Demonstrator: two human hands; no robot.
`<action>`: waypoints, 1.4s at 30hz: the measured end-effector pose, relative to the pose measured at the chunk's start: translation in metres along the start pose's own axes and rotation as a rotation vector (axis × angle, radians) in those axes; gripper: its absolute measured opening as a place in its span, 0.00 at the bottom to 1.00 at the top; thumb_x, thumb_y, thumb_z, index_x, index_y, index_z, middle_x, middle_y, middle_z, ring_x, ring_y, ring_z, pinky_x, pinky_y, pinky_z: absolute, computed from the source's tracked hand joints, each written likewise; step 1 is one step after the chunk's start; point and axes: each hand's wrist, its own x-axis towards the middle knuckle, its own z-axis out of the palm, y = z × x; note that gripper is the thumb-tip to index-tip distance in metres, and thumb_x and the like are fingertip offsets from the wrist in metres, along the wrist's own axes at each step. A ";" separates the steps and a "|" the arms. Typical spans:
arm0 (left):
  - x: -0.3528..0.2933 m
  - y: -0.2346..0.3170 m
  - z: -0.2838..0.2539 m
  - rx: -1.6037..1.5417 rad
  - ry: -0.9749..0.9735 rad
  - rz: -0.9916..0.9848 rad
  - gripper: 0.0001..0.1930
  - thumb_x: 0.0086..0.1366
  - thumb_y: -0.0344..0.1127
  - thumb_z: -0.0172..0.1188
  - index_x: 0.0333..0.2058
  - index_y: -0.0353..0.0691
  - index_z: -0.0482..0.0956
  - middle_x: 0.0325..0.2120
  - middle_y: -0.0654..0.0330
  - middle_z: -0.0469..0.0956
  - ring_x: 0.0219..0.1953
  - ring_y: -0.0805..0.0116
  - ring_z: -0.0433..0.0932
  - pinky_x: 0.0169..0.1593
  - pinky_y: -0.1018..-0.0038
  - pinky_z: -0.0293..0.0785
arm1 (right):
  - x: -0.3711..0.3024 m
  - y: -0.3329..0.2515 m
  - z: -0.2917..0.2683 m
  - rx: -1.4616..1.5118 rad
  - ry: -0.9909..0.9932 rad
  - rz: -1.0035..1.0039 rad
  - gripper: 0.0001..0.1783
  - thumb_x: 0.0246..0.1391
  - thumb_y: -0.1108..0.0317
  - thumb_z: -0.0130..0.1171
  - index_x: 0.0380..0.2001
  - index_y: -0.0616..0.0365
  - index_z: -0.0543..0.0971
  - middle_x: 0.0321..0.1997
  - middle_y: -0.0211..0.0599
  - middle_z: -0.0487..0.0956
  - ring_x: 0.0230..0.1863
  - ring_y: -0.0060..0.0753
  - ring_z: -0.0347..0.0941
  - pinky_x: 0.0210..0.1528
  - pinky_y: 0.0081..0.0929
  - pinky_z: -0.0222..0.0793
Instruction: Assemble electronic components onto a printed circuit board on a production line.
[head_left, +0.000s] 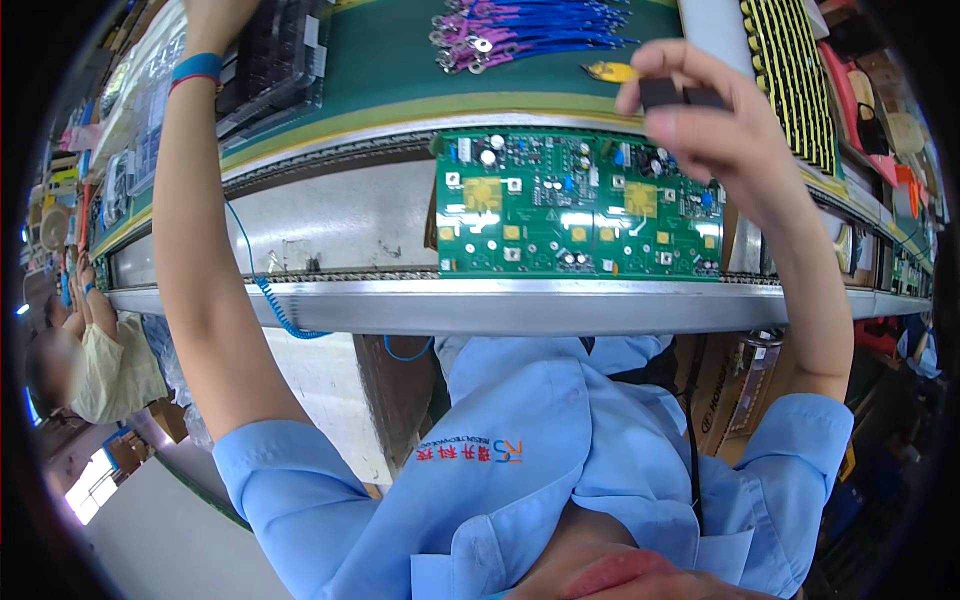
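Note:
A green circuit board [550, 225], dotted with small parts and yellow patches, lies across the rails in front of me. Over its far right corner is my right hand [725, 125], its thumb and fingers closed around a small black block [658, 94]. A second dark piece [705, 97] shows deeper in that hand; whether the two are joined I cannot tell. My left hand [222, 18] reaches to the far left, beside black trays [275, 70]. The top of the picture cuts off its fingers, so its grip is hidden. A blue band [197, 68] circles that wrist.
Blue wires with pink sleeves and ring terminals [480, 45] lie on the green mat [380, 60]. A yellow-handled tool [610, 72] is near my right fingers. Black-and-yellow parts [790, 80] stand in rows at right. A coiled blue cord [275, 300] hangs over the metal rail [560, 305].

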 end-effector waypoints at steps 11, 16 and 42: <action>-0.023 0.165 -0.100 -2.286 0.026 -1.324 0.14 0.69 0.32 0.54 0.51 0.32 0.74 0.37 0.59 0.76 0.35 0.65 0.74 0.34 0.73 0.75 | -0.083 0.039 0.025 -0.864 -0.015 -0.220 0.31 0.45 0.76 0.64 0.56 0.57 0.71 0.44 0.43 0.73 0.43 0.49 0.75 0.40 0.38 0.75; -0.041 0.201 -0.130 -1.862 -0.406 -1.049 0.29 0.62 0.35 0.62 0.59 0.30 0.67 0.43 0.58 0.76 0.24 0.84 0.60 0.25 0.87 0.55 | -0.091 0.039 0.040 -1.064 -0.021 -0.148 0.39 0.43 0.75 0.68 0.61 0.52 0.68 0.46 0.42 0.77 0.43 0.49 0.77 0.43 0.37 0.76; -0.010 0.284 -0.182 -0.970 -0.839 -0.038 0.35 0.53 0.25 0.67 0.60 0.41 0.66 0.41 0.52 0.74 0.41 0.52 0.77 0.43 0.64 0.75 | -0.106 0.037 -0.015 -0.120 0.114 0.026 0.28 0.49 0.75 0.66 0.54 0.58 0.72 0.42 0.26 0.72 0.41 0.13 0.67 0.39 0.10 0.62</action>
